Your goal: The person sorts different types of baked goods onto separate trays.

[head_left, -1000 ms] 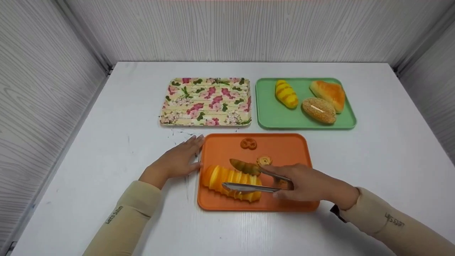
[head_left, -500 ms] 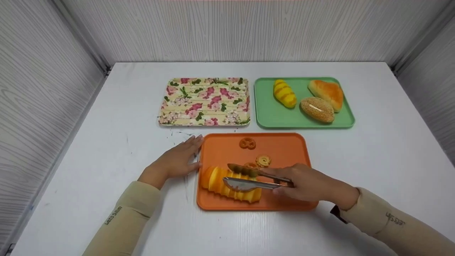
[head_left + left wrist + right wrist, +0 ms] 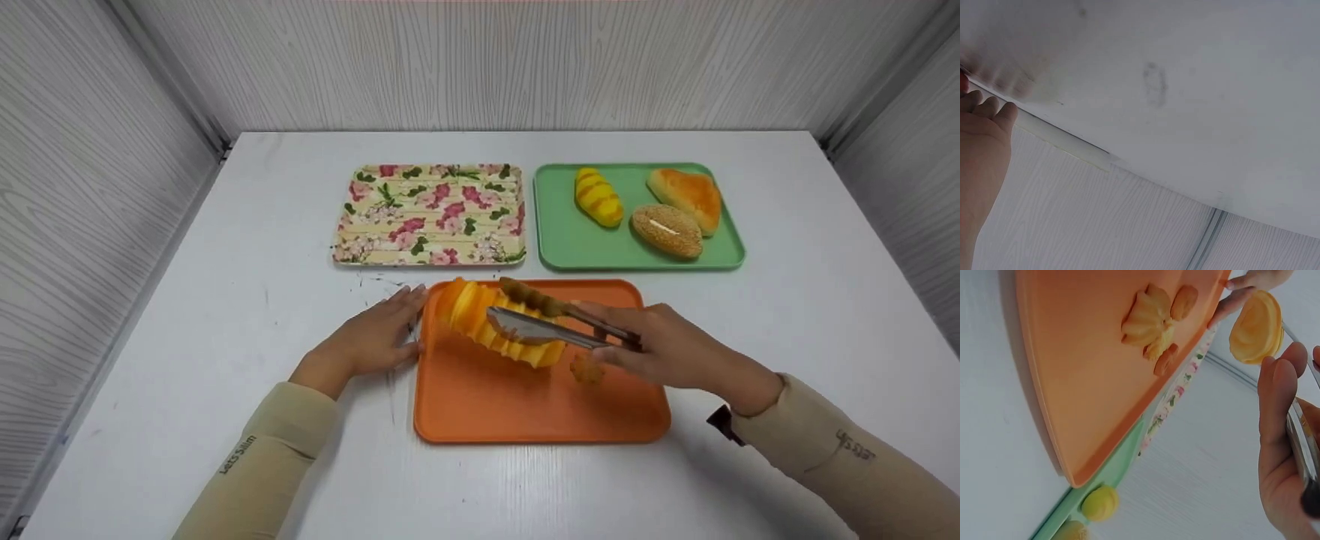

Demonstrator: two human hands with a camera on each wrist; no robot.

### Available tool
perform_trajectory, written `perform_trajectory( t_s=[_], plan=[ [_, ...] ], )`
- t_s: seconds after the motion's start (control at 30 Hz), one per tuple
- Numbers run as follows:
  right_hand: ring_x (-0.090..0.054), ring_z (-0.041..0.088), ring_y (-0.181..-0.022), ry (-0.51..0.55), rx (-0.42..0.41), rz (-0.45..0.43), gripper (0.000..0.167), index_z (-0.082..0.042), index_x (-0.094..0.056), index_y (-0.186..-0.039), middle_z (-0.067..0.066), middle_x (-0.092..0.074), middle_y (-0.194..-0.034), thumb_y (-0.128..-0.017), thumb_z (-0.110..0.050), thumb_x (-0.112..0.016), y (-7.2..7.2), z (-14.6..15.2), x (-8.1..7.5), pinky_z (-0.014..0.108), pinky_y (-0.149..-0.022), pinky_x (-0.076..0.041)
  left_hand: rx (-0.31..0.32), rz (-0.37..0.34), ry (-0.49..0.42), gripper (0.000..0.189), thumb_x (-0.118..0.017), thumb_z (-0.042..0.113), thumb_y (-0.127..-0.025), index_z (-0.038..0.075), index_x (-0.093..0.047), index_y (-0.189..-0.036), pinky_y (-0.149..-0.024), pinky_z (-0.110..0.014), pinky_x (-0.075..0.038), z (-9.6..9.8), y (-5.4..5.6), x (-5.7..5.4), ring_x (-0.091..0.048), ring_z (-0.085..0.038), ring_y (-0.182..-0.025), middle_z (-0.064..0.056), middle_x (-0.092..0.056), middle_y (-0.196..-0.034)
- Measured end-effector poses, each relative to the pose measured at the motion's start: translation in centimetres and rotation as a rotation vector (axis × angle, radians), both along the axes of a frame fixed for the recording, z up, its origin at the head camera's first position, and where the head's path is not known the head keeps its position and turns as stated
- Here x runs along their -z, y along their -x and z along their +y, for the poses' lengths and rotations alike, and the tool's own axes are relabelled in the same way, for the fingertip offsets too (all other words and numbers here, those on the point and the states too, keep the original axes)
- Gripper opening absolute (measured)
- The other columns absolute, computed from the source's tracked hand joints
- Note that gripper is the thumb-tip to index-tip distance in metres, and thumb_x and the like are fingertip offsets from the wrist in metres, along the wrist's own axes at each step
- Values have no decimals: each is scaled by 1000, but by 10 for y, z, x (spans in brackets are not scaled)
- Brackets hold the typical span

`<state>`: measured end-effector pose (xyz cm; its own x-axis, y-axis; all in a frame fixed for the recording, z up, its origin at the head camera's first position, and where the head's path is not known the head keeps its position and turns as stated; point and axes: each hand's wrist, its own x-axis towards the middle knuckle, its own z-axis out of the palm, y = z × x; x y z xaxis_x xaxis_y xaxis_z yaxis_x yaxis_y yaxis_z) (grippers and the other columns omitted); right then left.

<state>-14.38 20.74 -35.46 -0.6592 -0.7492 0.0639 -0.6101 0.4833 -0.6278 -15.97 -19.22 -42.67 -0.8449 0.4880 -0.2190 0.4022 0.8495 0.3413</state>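
Observation:
My right hand (image 3: 671, 351) grips metal serving tongs (image 3: 574, 335), whose tips are closed around a ridged orange-yellow bread roll (image 3: 466, 309). The roll hangs over the far half of the orange tray (image 3: 487, 412); the right wrist view shows the roll (image 3: 1255, 326) held up above the tray floor. A small cookie (image 3: 587, 369) lies beneath the tongs. Several cookies, among them a flower-shaped cookie (image 3: 1148, 316), show on the tray in the right wrist view. With fingers extended, my left hand (image 3: 367, 334) rests on the table, fingertips at the tray's left edge.
Behind the orange tray lie a floral tray (image 3: 431, 214) at left and a green tray (image 3: 577, 251) at right. The green one carries a yellow striped bread (image 3: 598, 197), a sesame bun (image 3: 666, 231) and a triangular bread (image 3: 688, 196). Wood-patterned walls (image 3: 487, 67) enclose the table.
The tongs have closed on the ridged roll and raised it from the tray's near left, shifting it away from me. My right hand moved with it; my left hand stayed put.

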Motion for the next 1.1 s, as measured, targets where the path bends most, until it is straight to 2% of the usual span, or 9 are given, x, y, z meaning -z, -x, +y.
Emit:
perform_trajectory(
  t_s=[0.13,0.27,0.43,0.6,0.77,0.97,1.03,1.1],
  plan=[
    [-39,7,-47,-3,63,43,58,-21,-42,-146,-7,-51,-67,-93,-34,-61,12,6,-3,25,-45,-36,-1,-9,-9,78,-45,50,-96,11,-11,-154,-114,-44,-13,-1,0,0,-7,-23,-144,-4,-12,-158],
    [-42,9,-47,-10,145,62,57,-23,-42,-146,-6,-52,-62,-93,-36,-60,26,15,-1,26,-45,-37,7,-9,-8,78,-45,49,-96,11,-10,-154,-114,-44,-14,-1,0,0,-7,-23,-144,-4,-11,-158],
    [-46,11,-45,-37,230,77,57,-21,-42,-146,-4,-58,-64,-94,-38,-59,44,26,3,27,-43,-39,20,0,-18,77,-46,47,-97,9,-10,-154,-114,-44,-14,-2,0,1,-7,-24,-144,-6,-11,-158],
    [-57,18,-52,-42,267,67,57,-23,-40,-147,-1,-61,-67,-94,-32,-60,60,36,6,30,-46,-44,17,3,-27,77,-46,47,-97,9,-11,-154,-114,-43,-14,-2,0,2,-7,-24,-144,-5,-11,-158],
    [-59,21,-56,-70,309,66,59,-21,-38,-148,1,-60,-68,-95,-38,-57,73,43,9,31,-50,-45,11,5,-25,78,-46,48,-96,10,-11,-154,-114,-44,-15,-1,1,2,-7,-23,-144,-5,-11,-158],
    [-60,21,-57,-91,352,84,63,-17,-34,-150,11,-67,-83,-95,-39,-56,84,49,14,36,-57,-45,-6,-5,-14,79,-46,49,-96,11,-10,-154,-113,-46,-16,-1,0,3,-7,-23,-144,-5,-11,-158],
    [-60,18,-56,-112,366,91,64,-16,-33,-150,10,-67,-81,-95,-40,-56,88,52,16,37,-58,-45,-9,-6,-15,79,-46,49,-96,11,-10,-154,-113,-46,-17,-1,0,2,-8,-23,-144,-5,-12,-158],
    [-60,16,-56,-136,381,90,65,-16,-33,-150,8,-65,-71,-95,-41,-56,90,54,17,37,-60,-44,-10,-8,-16,79,-46,49,-96,11,-9,-154,-113,-46,-17,-1,-1,2,-8,-24,-144,-5,-12,-158]
  ],
)
